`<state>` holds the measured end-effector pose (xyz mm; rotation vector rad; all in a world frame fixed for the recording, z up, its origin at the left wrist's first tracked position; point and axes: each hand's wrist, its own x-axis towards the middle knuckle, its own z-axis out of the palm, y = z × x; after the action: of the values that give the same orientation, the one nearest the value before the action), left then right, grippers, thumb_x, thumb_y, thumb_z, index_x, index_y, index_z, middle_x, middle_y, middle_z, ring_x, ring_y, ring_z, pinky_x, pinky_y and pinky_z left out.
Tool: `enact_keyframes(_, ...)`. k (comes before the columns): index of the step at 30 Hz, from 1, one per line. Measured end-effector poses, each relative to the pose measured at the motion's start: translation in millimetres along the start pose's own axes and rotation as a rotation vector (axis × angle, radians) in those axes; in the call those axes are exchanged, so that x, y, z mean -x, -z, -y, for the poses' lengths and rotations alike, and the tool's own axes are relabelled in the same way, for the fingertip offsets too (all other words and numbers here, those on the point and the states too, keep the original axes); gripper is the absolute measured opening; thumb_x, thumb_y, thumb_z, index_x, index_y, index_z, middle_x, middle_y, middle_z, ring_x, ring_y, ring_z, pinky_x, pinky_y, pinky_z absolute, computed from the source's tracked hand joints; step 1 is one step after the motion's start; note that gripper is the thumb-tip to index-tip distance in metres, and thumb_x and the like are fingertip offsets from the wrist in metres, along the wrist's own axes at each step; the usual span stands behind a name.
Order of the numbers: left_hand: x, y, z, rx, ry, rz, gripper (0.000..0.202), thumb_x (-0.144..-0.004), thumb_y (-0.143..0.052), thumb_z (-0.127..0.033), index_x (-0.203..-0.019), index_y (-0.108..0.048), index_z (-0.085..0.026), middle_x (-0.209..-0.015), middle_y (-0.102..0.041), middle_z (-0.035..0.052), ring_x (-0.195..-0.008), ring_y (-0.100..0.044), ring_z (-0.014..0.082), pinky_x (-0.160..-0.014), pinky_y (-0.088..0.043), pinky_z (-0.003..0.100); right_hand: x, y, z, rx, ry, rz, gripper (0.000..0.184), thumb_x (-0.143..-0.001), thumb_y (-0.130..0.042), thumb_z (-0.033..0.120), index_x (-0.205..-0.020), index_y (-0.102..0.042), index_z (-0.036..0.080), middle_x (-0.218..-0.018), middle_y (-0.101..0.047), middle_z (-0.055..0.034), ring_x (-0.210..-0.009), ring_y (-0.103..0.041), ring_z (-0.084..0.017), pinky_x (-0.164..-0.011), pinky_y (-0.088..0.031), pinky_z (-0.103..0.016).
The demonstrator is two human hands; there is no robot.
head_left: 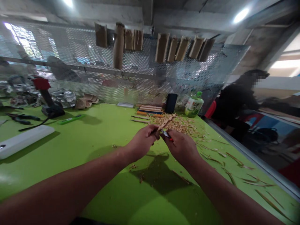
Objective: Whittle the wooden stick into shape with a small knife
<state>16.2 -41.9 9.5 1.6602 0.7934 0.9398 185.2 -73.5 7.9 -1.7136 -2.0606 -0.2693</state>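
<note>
Above the green table (pixel 93 147), my left hand (pixel 142 142) is closed round the lower end of a thin carved wooden stick (pixel 167 121) that points up and to the right. My right hand (pixel 181 147) is closed on a small knife (pixel 167 134) with a red handle, its blade resting against the stick close to my left fingers. The two hands nearly touch. A heap of wood shavings (pixel 180 124) lies on the table just behind them.
Long shavings (pixel 234 162) are scattered along the right edge. At the back stand pencils and flat sticks (pixel 146 112), a dark block (pixel 170 103) and a green-capped bottle (pixel 194 106). A white box (pixel 23 140), pliers (pixel 22 118) and a red-topped tool (pixel 47 97) lie left. A person in black (pixel 236 100) sits at right.
</note>
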Motion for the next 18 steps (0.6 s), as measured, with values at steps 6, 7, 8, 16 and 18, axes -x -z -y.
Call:
enact_keyframes(6, -1.1, 0.2, 0.0, -0.065, -0.054, -0.001, 0.014, -0.087, -0.048, -0.027, -0.091, -0.057, -0.017, -0.076, -0.052, -0.0003, -0.067, -0.043, 0.0116, -0.064, -0.038, 0.024, -0.4, 1.2, 1.3, 0.024, -0.021, 0.039, 0.022, -0.091, -0.041, 0.031, -0.077, -0.055, 0.020, -0.071, -0.064, -0.0048, -0.060, -0.053, -0.016, -0.054, -0.021, -0.028)
enact_keyframes(7, -0.4, 0.6, -0.4, -0.102, -0.083, -0.008, 0.015, -0.087, -0.049, -0.028, -0.091, -0.058, -0.017, -0.078, -0.054, 0.0005, -0.070, -0.045, 0.0126, -0.067, -0.038, 0.025, -0.5, 1.8, 2.1, 0.023, -0.029, 0.049, 0.021, -0.090, -0.041, 0.030, -0.078, -0.055, 0.020, -0.072, -0.064, -0.0050, -0.061, -0.053, -0.016, -0.054, -0.021, -0.028)
enact_keyframes(8, 0.8, 1.2, -1.1, -0.145, -0.115, -0.013, 0.017, -0.087, -0.049, -0.030, -0.093, -0.058, -0.017, -0.081, -0.055, 0.0015, -0.074, -0.047, 0.0138, -0.070, -0.039, 0.026, -0.6, 2.4, 3.0, 0.016, -0.035, 0.054, 0.020, -0.090, -0.041, 0.029, -0.080, -0.055, 0.020, -0.073, -0.065, -0.0052, -0.061, -0.053, -0.016, -0.054, -0.022, -0.028)
enact_keyframes(16, 15.1, -0.5, -5.3, -0.545, -0.208, -0.143, 0.040, -0.085, -0.052, -0.054, -0.108, -0.055, -0.021, -0.089, -0.058, 0.0041, -0.075, -0.049, 0.0173, -0.062, -0.032, 0.027, 1.2, 1.2, 13.6, -0.045, -0.071, 0.073, 0.016, -0.089, -0.043, 0.027, -0.086, -0.058, 0.020, -0.077, -0.067, -0.0054, -0.063, -0.054, -0.016, -0.055, -0.026, -0.026)
enact_keyframes(18, 15.3, -2.3, -4.3, -0.604, -0.191, -0.206, 0.040, -0.087, -0.046, -0.057, -0.100, -0.055, -0.020, -0.084, -0.057, 0.0033, -0.071, -0.047, 0.0166, -0.062, -0.030, 0.027, 3.2, -1.6, 16.5, -0.086, -0.025, 0.049, 0.021, -0.091, -0.040, 0.030, -0.088, -0.058, 0.020, -0.076, -0.067, -0.0055, -0.062, -0.055, -0.016, -0.055, -0.027, -0.026)
